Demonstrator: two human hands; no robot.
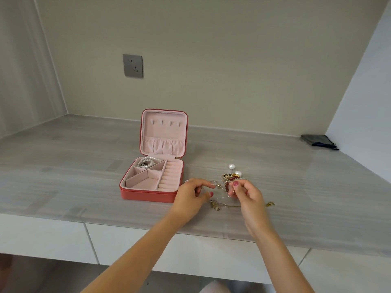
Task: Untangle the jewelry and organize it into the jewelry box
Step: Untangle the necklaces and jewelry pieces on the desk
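An open pink jewelry box stands on the grey counter, lid upright. A pearl strand lies in its back left compartment. Right of the box sits a tangled jewelry cluster with red beads, gold pieces and two large pearls. My left hand pinches a small silver ring on a thin chain. My right hand pinches the red bead part of the tangle. A gold chain piece lies on the counter between and below my hands. Another gold bit lies to the right.
A dark grey pouch lies at the far right back of the counter. A wall socket sits on the back wall. The counter's front edge runs just under my forearms, with white drawers below.
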